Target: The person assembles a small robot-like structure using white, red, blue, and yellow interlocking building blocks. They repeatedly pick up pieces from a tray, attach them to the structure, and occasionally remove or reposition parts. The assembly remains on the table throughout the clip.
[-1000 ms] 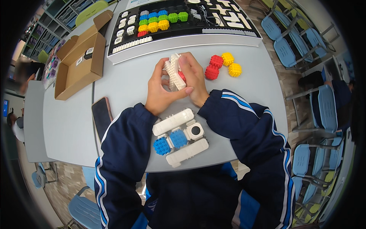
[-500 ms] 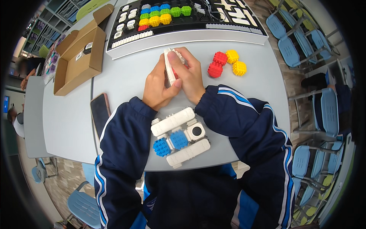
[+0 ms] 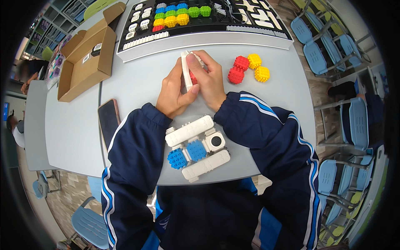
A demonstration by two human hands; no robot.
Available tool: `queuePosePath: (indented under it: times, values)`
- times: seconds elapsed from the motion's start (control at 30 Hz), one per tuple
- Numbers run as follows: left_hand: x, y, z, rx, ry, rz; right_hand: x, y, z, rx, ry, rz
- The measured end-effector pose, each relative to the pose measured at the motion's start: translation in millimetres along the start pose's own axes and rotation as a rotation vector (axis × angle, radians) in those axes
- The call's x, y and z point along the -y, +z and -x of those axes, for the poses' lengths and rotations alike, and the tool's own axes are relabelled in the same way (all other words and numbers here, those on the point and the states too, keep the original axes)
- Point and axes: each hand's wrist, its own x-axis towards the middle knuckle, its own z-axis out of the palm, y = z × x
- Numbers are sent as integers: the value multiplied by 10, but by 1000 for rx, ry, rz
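Both my hands are closed around a small assembly of building blocks, held above the table between me and the parts tray. A white bar-shaped piece (image 3: 186, 71) stands upright in it, with a red block (image 3: 193, 78) partly showing behind my fingers. My left hand (image 3: 170, 92) grips it from the left, and my right hand (image 3: 210, 81) presses it with the thumb. Below my hands lies a built piece: blue knobbly blocks (image 3: 196, 150), a white block with a round black grille (image 3: 216, 141), and white side bars (image 3: 190, 130). Red blocks (image 3: 236, 75) and yellow blocks (image 3: 261, 74) rest to the right.
A parts tray (image 3: 208, 41) with coloured blocks and white pieces spans the table's far side. An open cardboard box (image 3: 79, 83) stands at left, a phone (image 3: 109, 121) near my left forearm. Blue chairs (image 3: 315, 56) line the right; people are at far left.
My hands keep their hold on the assembly with almost no movement. The view has shifted very slightly; the things on the table stay where they were.
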Motion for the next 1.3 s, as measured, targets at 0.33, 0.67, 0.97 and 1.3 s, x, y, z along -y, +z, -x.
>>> queuePosePath:
  times: [0.33,0.67,0.97,1.3]
  values:
    - [-5,-23,-6,7,-10,23,35,7,-10,-4,1,-26]
    - [-16,34,-16,-41,63,94,37,-23,1,-13,-36,-46]
    - [124,83,50,-32,-164,392,132,-189,-64,37,50,-129]
    - [256,9,-74,-347,-265,641,127,-196,-139,-16,174,-320]
